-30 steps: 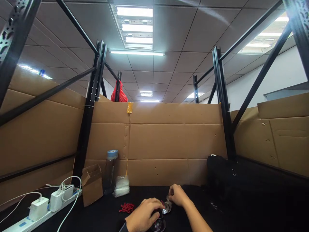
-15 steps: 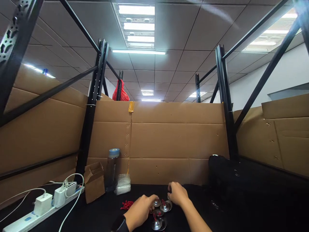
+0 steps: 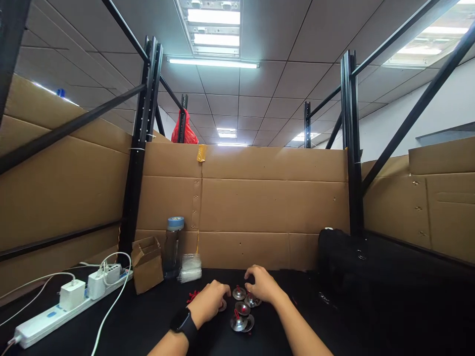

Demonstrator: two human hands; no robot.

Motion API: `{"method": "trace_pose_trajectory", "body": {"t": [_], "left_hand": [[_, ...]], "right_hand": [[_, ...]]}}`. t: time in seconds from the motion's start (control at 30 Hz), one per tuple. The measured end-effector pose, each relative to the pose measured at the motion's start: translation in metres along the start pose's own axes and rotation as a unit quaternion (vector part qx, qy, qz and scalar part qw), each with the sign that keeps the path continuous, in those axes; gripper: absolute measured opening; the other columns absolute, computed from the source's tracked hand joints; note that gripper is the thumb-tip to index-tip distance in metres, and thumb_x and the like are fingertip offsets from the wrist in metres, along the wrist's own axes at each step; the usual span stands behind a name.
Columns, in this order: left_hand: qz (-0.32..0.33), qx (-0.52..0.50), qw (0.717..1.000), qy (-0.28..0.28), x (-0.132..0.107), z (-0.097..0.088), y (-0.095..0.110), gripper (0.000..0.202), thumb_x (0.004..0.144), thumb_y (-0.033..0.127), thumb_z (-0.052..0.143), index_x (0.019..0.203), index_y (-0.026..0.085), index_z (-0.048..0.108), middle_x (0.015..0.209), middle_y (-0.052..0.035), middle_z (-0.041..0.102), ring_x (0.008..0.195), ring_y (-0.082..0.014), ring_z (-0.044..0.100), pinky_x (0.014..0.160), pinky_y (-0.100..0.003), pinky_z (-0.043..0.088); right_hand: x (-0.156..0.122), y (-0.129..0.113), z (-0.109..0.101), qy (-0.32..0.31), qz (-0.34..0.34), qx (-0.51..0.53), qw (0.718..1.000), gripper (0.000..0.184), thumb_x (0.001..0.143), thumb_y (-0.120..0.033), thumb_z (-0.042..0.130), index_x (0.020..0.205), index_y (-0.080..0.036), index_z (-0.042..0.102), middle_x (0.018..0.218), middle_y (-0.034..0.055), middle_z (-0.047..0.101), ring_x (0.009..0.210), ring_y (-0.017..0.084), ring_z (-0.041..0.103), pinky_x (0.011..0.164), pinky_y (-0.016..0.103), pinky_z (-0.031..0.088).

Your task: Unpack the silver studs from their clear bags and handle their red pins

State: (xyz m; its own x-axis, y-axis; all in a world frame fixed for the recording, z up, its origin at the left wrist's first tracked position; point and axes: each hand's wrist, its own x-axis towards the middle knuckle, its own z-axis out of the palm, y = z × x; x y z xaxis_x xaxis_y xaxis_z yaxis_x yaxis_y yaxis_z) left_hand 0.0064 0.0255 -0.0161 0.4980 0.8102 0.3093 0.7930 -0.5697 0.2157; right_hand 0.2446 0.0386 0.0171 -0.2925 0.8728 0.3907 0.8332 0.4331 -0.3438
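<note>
At the far left, a white power strip ran aslant over the black tabletop, with white adapters plugged into it and a white cable curving off toward the near edge. Just beyond its far end rose a black rack post, and in front of that stood a small cardboard box, leaning a little. Next came a clear bottle with a blue lid, upright, and right beside it a clear plastic packet, both in front of a tall cardboard panel. Some red cord lay partly hidden behind the left hand, which wore a dark watch on its wrist. That hand was turned down with its fingers bent; the edge of a metal disc showed beneath the fingertips, but whether they gripped it could not be told. To its right, more shiny discs lay in a loose cluster on the cloth-dark surface, between and nearer than the two hands, some overlapping, several with red cord at the middle. The right hand hung over the cluster's far right side, thumb and fingers parted in a loose curve, nothing visible between them; one disc lay just below it. At the far right sat a black-covered bulk.
</note>
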Motion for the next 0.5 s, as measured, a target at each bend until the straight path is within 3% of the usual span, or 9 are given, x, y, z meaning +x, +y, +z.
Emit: {"method": "trace_pose_trajectory", "body": {"t": [0.17, 0.3, 0.37, 0.5], "left_hand": [[0.005, -0.014, 1.000, 0.015, -0.003, -0.008, 0.000, 0.044, 0.078, 0.006, 0.048, 0.113, 0.024, 0.068, 0.081, -0.0036, 0.070, 0.079, -0.0187, 0.065, 0.070, -0.025, 0.042], [0.022, -0.105, 0.988, 0.107, 0.003, -0.011, 0.003, 0.034, 0.088, 0.011, 0.041, 0.112, 0.022, 0.062, 0.080, -0.0020, 0.065, 0.081, -0.0169, 0.061, 0.074, -0.025, 0.042], [0.015, -0.191, 0.970, 0.151, 0.008, -0.009, 0.005, 0.028, 0.089, 0.014, 0.042, 0.112, 0.020, 0.058, 0.076, -0.0003, 0.062, 0.076, -0.0155, 0.060, 0.073, -0.024, 0.043], [0.012, -0.378, 0.909, 0.173, 0.016, -0.003, 0.009, 0.027, 0.088, 0.023, 0.051, 0.116, 0.020, 0.051, 0.085, -0.0009, 0.061, 0.077, -0.0160, 0.065, 0.073, -0.027, 0.049]], "right_hand": [[-0.002, -0.016, 0.007, -0.008, -0.050, 0.054, 0.997, 0.026, 0.074, -0.025, 0.068, 0.099, -0.021, 0.073, 0.109, 0.0078, 0.069, 0.110, 0.024, 0.060, 0.096, 0.032, 0.041], [-0.005, -0.028, 0.017, -0.044, -0.077, 0.124, 0.988, 0.041, 0.067, -0.028, 0.077, 0.106, -0.021, 0.071, 0.102, 0.0050, 0.072, 0.095, 0.022, 0.064, 0.084, 0.029, 0.047], [-0.004, -0.034, 0.024, -0.053, -0.077, 0.184, 0.978, 0.046, 0.064, -0.030, 0.080, 0.108, -0.020, 0.070, 0.100, 0.0042, 0.072, 0.082, 0.019, 0.065, 0.075, 0.027, 0.049], [0.001, -0.041, 0.032, -0.016, -0.066, 0.284, 0.956, 0.030, 0.071, -0.029, 0.076, 0.098, -0.018, 0.070, 0.090, 0.0035, 0.072, 0.076, 0.017, 0.065, 0.071, 0.027, 0.050]]}}
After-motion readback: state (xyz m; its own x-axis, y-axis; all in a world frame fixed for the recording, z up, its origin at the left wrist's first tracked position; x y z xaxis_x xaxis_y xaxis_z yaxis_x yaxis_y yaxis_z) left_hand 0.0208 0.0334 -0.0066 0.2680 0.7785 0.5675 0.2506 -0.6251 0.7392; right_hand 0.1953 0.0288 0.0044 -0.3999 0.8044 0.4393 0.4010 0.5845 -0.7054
